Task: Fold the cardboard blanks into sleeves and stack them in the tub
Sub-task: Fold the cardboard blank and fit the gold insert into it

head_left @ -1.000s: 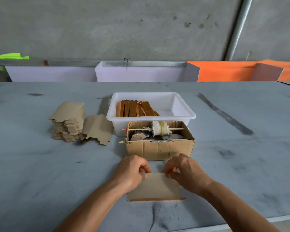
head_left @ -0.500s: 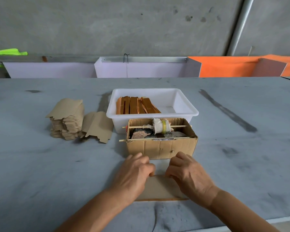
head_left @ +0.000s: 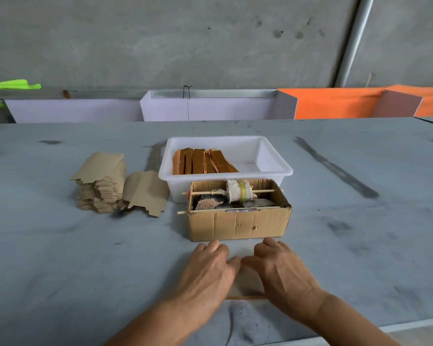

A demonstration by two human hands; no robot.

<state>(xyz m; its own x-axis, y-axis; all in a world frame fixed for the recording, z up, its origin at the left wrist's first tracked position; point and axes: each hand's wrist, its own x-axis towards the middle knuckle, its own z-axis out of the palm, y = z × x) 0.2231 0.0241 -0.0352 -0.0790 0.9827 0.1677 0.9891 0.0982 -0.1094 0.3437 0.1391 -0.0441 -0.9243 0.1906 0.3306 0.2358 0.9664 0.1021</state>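
A folded cardboard blank (head_left: 247, 283) lies flat on the grey table near the front edge, mostly hidden under my hands. My left hand (head_left: 208, 268) presses on its left part with fingers stretched forward. My right hand (head_left: 283, 268) presses on its right part, fingers straight too. A stack of unfolded brown blanks (head_left: 99, 182) sits at the left, with one loose blank (head_left: 146, 193) leaning beside it. The white tub (head_left: 273, 156) stands further back and holds several folded orange-brown sleeves (head_left: 203, 162) in its left half.
A brown cardboard box (head_left: 239, 224) with a cloth-wrapped roll on a stick and scraps stands just beyond my hands, in front of the tub. White and orange panels line the table's far edge below a concrete wall.
Both hands went from curled, pinching the blank's far edge, to flat with fingers stretched forward over it. They now cover most of the blank.
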